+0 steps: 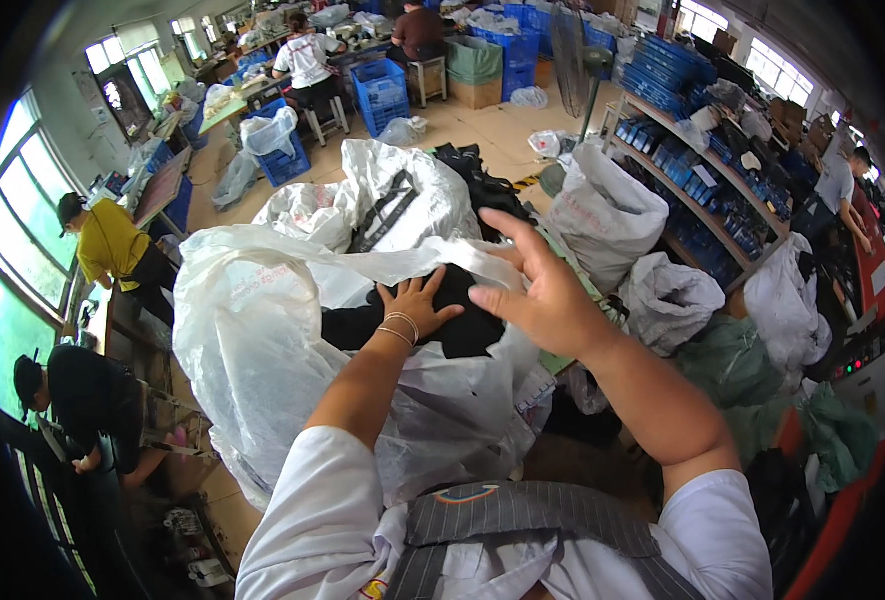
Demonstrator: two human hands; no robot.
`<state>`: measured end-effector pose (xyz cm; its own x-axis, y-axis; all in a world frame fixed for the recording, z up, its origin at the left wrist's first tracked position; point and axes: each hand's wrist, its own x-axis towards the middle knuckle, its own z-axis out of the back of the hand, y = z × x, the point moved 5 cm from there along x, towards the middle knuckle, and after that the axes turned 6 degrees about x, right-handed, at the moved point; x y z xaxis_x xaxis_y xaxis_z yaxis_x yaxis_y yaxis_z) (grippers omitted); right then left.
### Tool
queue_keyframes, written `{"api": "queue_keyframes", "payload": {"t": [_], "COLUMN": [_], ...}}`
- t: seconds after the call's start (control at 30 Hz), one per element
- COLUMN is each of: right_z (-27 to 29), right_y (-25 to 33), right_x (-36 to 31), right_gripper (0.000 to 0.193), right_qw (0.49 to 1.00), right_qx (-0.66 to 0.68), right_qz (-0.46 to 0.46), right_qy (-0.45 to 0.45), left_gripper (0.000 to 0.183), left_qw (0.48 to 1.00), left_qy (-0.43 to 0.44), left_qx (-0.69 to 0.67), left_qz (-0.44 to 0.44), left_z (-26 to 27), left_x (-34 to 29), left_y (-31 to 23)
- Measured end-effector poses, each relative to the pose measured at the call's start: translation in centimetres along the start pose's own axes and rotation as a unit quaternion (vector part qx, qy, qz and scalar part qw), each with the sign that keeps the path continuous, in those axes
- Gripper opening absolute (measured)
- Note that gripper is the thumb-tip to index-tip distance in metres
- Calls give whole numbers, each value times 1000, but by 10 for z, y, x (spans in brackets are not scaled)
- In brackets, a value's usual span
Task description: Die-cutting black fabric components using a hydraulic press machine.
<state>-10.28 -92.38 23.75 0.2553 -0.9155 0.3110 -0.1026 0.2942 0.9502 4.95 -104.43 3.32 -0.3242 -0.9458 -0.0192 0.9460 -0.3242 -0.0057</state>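
Note:
A large translucent white plastic bag (pixel 252 350) stands in front of me, its mouth open toward me. Dark black cloth (pixel 467 330) lies inside it. My left hand (pixel 410 308) rests on this cloth, fingers spread and palm down, a thin band round the wrist. At the right side of the mouth, my right hand (pixel 537 285) has the bag's rim between its fingers; the index finger and thumb stand apart, and the other fingers are partly hidden by the plastic.
White woven sacks (pixel 607 205) stand behind and to the right. Blue crates (pixel 380 95) sit on the floor farther back. A shelf (pixel 697 195) holds blue items at right. People work at left, including one in a yellow top (pixel 112 245).

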Motion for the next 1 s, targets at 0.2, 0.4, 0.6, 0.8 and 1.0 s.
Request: {"api": "queue_keyframes", "payload": {"t": [0.2, 0.4, 0.6, 0.8, 1.0], "right_z": [37, 15, 7, -31, -181], "right_y": [-22, -29, -59, -48, -18], "right_x": [-23, 6, 18, 29, -5], "right_gripper": [21, 28, 29, 30, 102], "right_qw": [934, 974, 967, 977, 927], "right_qx": [-346, -62, 231, 204, 16], "right_qz": [65, 205, 96, 30, 95], "right_qy": [-66, -76, -52, 45, 362], "left_gripper": [22, 40, 72, 22, 49], "left_qw": [821, 825, 762, 873, 935], "left_qy": [-549, -524, -505, -182, -322], "left_qx": [-40, 145, 259, -82, 88], "left_qz": [-151, 155, 311, 446, -122], "left_z": [141, 173, 192, 183, 252], "left_x": [-140, -264, -364, -400, -312], "left_y": [11, 60, 88, 136, 79]}}
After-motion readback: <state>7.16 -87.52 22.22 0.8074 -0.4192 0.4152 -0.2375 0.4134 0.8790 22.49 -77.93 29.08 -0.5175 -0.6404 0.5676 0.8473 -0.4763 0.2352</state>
